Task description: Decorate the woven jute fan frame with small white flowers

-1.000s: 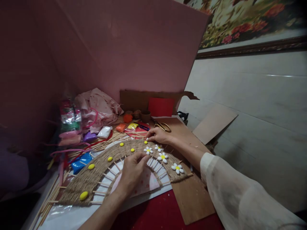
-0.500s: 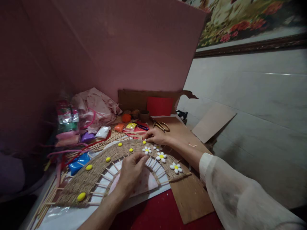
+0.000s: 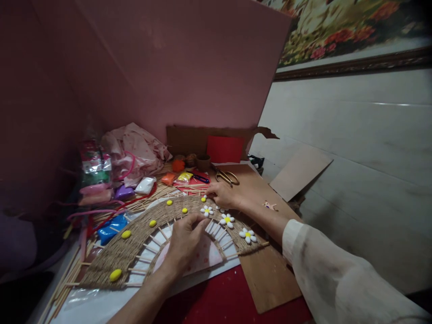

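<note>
While the left hand (image 3: 184, 243) presses flat, fingers spread, steadying the woven arch (image 3: 135, 240), the right hand (image 3: 222, 194) pinches something tiny (unidentifiable) beside a yellow dot (image 3: 203, 200)

Left hand (image 3: 184, 240): palm down, fingers curled, fingertips (image 3: 199, 219) bunched and pressing down at the front. Bare left forearm running in from the bottom edge, angled up and right. Right hand (image 3: 224, 194): farther out, palm down, fingers pointing left, tips drawn together low. Right arm reaching in from the lower right, elbow bent, loose pale sleeve down to mid-forearm, wrist bare. Hands near each other, not touching.
</note>
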A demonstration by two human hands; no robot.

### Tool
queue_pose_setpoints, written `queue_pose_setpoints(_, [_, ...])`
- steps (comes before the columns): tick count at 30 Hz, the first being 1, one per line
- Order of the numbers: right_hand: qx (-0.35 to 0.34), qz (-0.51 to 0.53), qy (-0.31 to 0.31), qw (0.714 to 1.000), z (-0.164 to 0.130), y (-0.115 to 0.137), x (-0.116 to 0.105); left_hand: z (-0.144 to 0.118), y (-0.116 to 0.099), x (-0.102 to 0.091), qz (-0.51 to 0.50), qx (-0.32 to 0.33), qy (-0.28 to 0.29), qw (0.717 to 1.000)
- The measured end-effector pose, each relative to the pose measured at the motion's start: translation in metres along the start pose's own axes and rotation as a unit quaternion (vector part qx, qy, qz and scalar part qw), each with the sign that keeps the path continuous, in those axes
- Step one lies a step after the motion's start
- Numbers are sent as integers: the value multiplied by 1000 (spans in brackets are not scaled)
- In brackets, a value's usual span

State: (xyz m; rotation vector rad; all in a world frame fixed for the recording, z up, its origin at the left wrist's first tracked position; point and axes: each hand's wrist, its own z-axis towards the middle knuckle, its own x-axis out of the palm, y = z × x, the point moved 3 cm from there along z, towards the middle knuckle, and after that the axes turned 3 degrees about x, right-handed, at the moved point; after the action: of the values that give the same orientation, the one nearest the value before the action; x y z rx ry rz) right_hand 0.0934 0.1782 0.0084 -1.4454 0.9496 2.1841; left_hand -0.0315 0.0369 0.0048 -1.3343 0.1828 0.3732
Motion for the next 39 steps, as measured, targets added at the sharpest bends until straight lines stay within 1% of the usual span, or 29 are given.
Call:
queue_pose_setpoints(7, [-37,-48,15,998,-3,5,1,-1,3,1,1,6,-1,1000])
queue_pose_setpoints(13, [-40,-91,22,995,-8,9,-3,0,4,1,3,3,2,1000])
queue_pose_setpoints(22, [-54,-157,47,985,-19,22,-1,-1,2,0,6,2,3,1000])
queue_pose_setpoints(29, [-52,-157,60,984,-18,20,-12,0,2,1,5,14,6,1000])
queue_pose_setpoints(36, [-57,-162,61,983,-22,21,-10,-1,1,0,9,3,4,1000])
queue_pose_setpoints(39, [-40,-110,57,992,-22,20,-13,-1,1,0,9,5,5,1000])
